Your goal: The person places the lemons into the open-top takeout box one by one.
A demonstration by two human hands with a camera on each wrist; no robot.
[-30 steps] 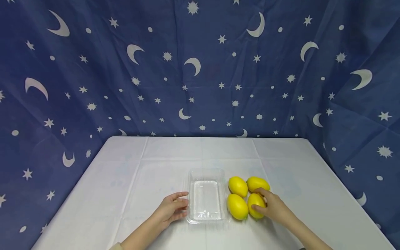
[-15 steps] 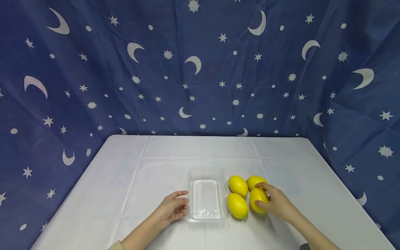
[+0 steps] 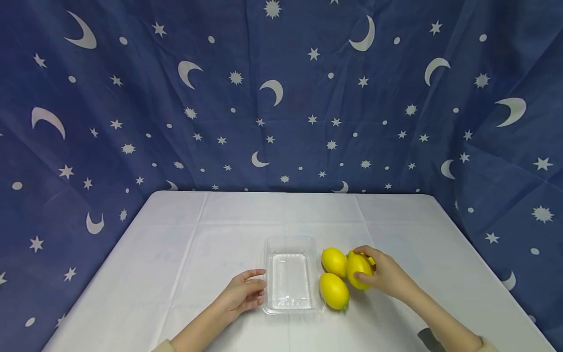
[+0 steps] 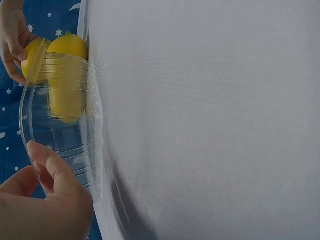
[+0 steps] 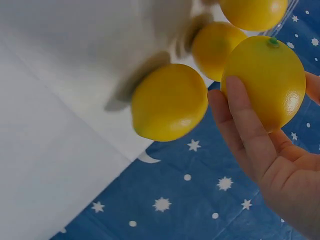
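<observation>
Yellow held lemon (image 3: 359, 271), endwise, green tip (image 5: 272, 42) nearward

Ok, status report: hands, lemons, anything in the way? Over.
Right hand: holding lemon. Left hand: at edge of tub. Possibly in the way: two other lemons, between held lemon and tub.

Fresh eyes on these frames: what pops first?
Probably the bright yellow lemons: three on the white table, right of the clear container, plus a held lemon in the right hand. Behind the table, the dark blue backdrop with pale moons and stars fills the head view's upper half. The container, left hand at its left side, likely registers later.
</observation>
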